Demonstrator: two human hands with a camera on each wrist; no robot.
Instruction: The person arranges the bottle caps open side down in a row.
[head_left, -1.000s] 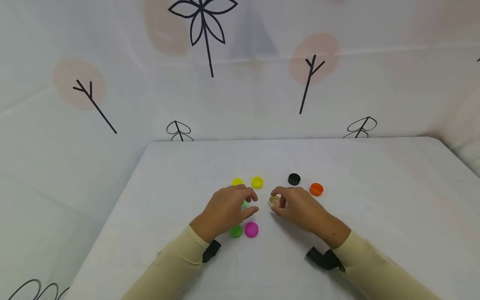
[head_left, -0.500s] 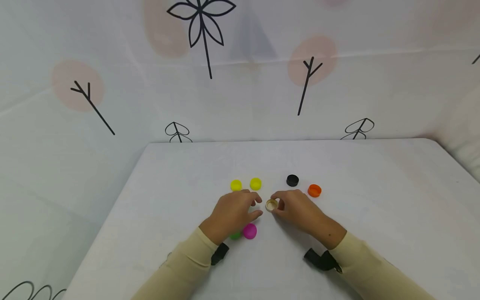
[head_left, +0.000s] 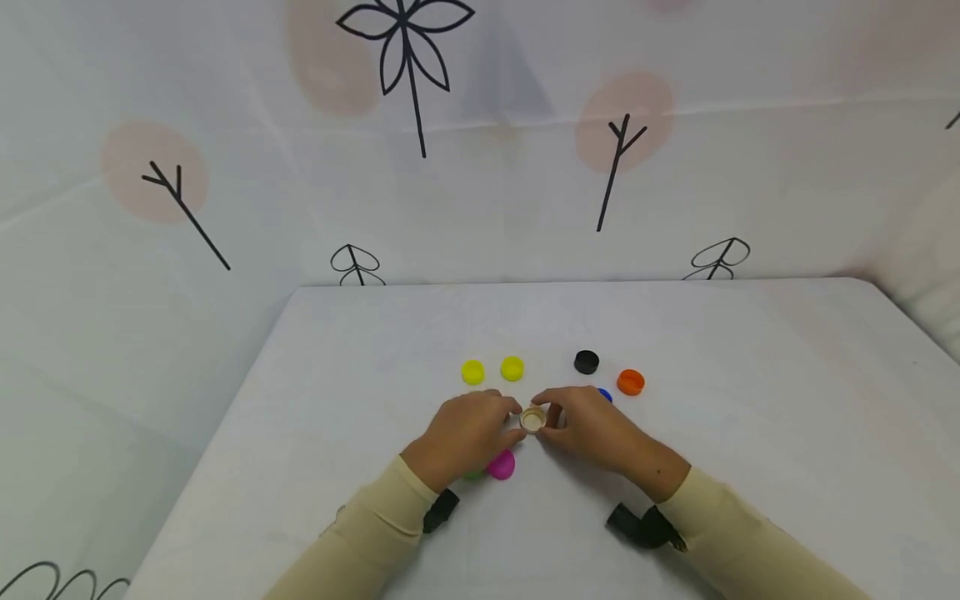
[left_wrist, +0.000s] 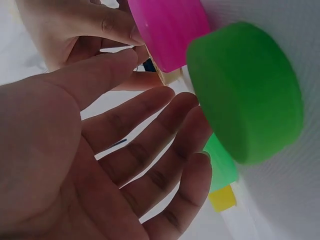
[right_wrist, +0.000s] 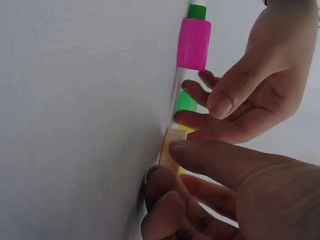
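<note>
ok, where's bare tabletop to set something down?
Free on the white tabletop: right of the round orange plastic cap, behind the two round yellow plastic caps, and left of them to the edge. Crowded: the middle, where the right hand pinches the round cream cap near the left hand and the round magenta plastic cap.

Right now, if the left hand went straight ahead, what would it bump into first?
Probably the cream cap, which the right hand pinches. The left hand looks so near it that I can't tell whether they touch.
</note>
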